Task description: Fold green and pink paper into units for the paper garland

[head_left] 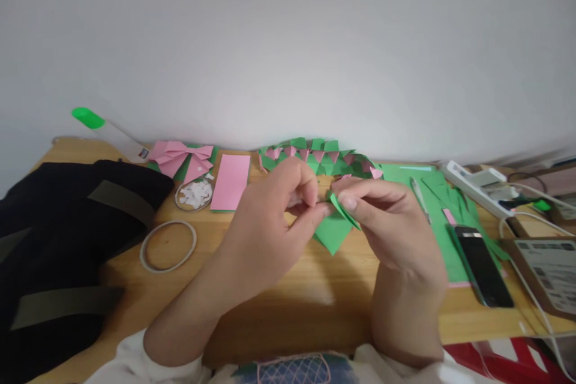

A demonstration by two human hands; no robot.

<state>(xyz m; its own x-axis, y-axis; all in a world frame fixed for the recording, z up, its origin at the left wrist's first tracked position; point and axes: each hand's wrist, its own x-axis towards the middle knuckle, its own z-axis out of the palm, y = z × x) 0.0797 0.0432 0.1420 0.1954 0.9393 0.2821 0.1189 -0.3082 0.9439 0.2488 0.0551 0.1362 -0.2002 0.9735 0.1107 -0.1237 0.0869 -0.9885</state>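
A folded green paper piece point(333, 235) is held above the table, pinched by both my hands. My left hand point(276, 222) closes thumb and fingertips on its left side, with the fingertips partly hidden. My right hand point(398, 222) pinches a narrow folded flap at its upper right between thumb and fingers. Behind my hands, a curved chain of green and pink folded paper point(317, 153) lies near the wall. Left of my left hand is a pink paper rectangle point(231, 182) with a green edge under it.
On the left are dark cloth point(58, 222), a ring point(168, 246), a round holder of white scraps point(194, 193), pink folded papers point(180, 159) and a green-capped tube point(110, 134). Green sheets point(445, 222), a pen point(420, 198), a phone point(481, 264) and a power strip point(477, 189) lie right.
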